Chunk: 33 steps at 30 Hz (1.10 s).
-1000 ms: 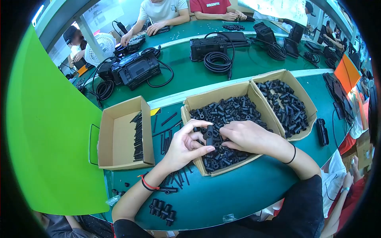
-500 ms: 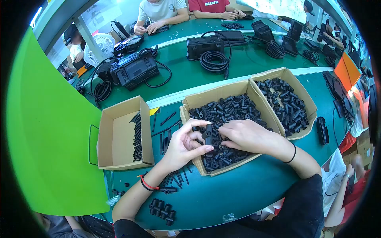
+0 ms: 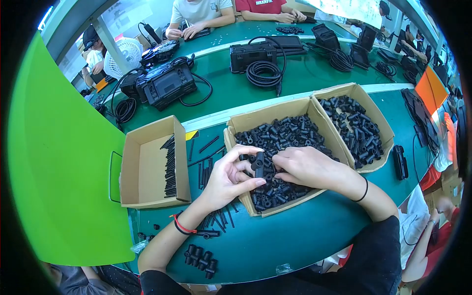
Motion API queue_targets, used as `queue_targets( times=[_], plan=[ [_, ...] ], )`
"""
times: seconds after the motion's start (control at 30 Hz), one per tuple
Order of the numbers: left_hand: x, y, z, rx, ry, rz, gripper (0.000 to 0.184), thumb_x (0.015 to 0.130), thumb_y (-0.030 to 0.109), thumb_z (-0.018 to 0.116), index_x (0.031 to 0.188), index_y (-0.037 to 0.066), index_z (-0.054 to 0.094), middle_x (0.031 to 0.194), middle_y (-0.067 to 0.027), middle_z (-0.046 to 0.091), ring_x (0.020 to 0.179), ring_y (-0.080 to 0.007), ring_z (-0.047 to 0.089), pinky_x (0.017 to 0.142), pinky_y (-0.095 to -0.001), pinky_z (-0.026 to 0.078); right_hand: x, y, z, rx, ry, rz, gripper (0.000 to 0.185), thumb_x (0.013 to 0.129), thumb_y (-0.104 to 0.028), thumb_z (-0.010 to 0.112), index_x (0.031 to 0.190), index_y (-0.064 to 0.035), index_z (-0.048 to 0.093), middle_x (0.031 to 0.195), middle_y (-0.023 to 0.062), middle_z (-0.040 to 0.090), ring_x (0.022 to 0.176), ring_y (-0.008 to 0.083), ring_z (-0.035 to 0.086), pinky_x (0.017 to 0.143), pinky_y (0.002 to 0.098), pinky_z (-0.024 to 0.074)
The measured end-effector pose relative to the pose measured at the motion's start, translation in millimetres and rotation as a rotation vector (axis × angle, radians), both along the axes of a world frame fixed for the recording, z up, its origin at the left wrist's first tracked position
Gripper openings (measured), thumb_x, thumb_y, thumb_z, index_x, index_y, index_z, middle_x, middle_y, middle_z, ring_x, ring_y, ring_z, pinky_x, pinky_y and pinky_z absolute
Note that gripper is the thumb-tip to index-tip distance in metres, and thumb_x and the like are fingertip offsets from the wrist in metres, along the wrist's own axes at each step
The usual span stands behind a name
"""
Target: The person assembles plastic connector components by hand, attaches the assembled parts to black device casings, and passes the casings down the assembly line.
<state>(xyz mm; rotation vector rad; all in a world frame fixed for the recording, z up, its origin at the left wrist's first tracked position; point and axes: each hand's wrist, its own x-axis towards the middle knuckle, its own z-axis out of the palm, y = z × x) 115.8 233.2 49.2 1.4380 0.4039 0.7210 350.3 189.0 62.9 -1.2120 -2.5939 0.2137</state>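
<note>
My left hand grips a black T-shaped fitting between thumb and fingers, above the near left part of a cardboard box full of small black fittings. Just to the right, my right hand is over the same box with its fingers bent together and pointing at the held fitting. What its fingertips hold, if anything, is too small to make out. Black screws or pins lie on the green table around my left wrist. Several more fittings form a group near the front edge.
At the left stands a cardboard box with a row of black pins, beside a green panel. A second box of fittings adjoins on the right. Black cases with coiled cables lie farther back, where people sit working.
My hands have barely moved; the fitting in my left hand is tilted slightly differently. Across the table, a person in a white shirt has drawn one hand in towards the other.
</note>
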Motion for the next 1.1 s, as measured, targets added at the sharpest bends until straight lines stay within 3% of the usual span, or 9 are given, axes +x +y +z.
queue_targets(
  times=[1.1],
  plan=[
    [0.2,0.8,-0.8,-0.009,0.002,-0.002,0.057,0.082,-0.009,0.07,0.132,-0.001,0.044,0.108,-0.0062,0.055,0.09,-0.0078,0.059,0.073,-0.0185,0.054,0.2,2.9,0.1,0.065,0.0,0.004,0.018,0.087,-0.017,0.065,0.087,-0.0022,0.054,0.079,0.0111,0.063,0.081,0.0297,0.065,0.068,0.0393,0.0539]
  ],
)
